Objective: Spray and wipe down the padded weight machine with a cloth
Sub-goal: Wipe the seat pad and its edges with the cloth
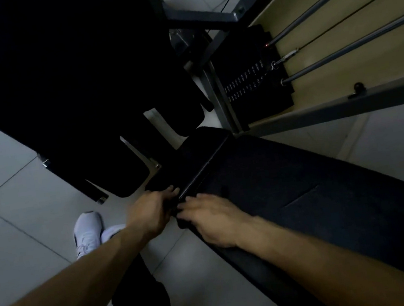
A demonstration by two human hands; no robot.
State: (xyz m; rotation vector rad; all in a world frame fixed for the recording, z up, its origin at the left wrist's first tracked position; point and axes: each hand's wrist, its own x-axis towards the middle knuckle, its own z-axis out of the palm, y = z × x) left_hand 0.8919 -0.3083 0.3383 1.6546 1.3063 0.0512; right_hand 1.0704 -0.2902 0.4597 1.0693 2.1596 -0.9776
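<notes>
We have both grips at the near corner of the machine's long pad (332, 199), by the seam where it meets the smaller pad (196, 153). Our left grip (152, 211) curls at the seam over something dark; we cannot tell whether it is the cloth. Our right grip (210, 219) lies on the pad's corner with fingers stretched out and holds nothing we can see. No spray bottle shows, and the dim light hides any wet sheen. We judge wiping at most underway here, with most of the long pad left.
</notes>
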